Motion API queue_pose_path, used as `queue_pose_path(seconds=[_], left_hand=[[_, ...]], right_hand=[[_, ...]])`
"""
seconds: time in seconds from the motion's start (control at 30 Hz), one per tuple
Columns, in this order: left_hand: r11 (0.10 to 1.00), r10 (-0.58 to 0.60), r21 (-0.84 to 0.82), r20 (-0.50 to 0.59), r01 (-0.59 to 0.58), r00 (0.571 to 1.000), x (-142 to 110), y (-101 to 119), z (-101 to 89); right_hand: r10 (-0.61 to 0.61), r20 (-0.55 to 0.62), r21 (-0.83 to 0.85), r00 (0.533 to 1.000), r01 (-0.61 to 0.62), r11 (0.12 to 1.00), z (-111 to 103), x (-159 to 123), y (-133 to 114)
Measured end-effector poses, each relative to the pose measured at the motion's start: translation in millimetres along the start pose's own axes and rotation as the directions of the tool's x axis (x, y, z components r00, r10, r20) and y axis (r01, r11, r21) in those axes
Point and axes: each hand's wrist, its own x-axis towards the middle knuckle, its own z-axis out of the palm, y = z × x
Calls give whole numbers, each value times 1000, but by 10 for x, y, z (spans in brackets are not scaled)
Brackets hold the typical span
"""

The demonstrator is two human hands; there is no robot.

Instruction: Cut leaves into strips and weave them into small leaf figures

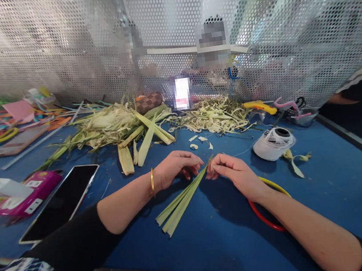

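Note:
A small fan of pale green leaf strips [182,201] lies over the blue table, its narrow tied-looking end up between my two hands. My left hand [179,168], with a gold bangle at the wrist, has its fingers curled beside that end; what they pinch is hidden. Thumb and forefinger of my right hand [231,172] are pressed together at the tip, on what looks like fine white thread. A thin line of thread runs from the white thread spool [274,144] toward this hand. Under my right forearm lies a red and yellow ring [267,220].
Heaped leaves [108,125] and shredded scraps [215,117] line the back, before a perforated metal screen [87,45]. At left are a black-screened tablet [64,199], a purple power strip [37,191] and a phone [20,141]. A yellow-handled tool [260,107] lies back right.

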Motion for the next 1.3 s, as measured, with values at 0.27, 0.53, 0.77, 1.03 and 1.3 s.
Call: queue_pose_path(seconds=[0.27, 0.53, 0.77, 1.03, 1.3], left_hand=[[977, -12, -213, 35, 19, 999, 31, -100, 88], [991, 15, 134, -18, -13, 1000, 25, -74, 147], [986, 11, 165, -39, -4, 999, 34, -91, 129], [881, 235, 453, -165, -138, 958, -9, -90, 167], [553, 596, 749, -50, -364, 802, -94, -14, 229]], right_hand=[[-4, 18, -82, 1000, 5, 997, 3, 0, 5], [28, 142, -221, 989, 4, 975, 13, -25, 29], [35, 90, -139, 995, -22, 990, 41, -23, 19], [115, 12, 84, 993, -116, 990, 99, -9, 46], [137, 50, 178, 989, -144, 974, 101, -14, 8]])
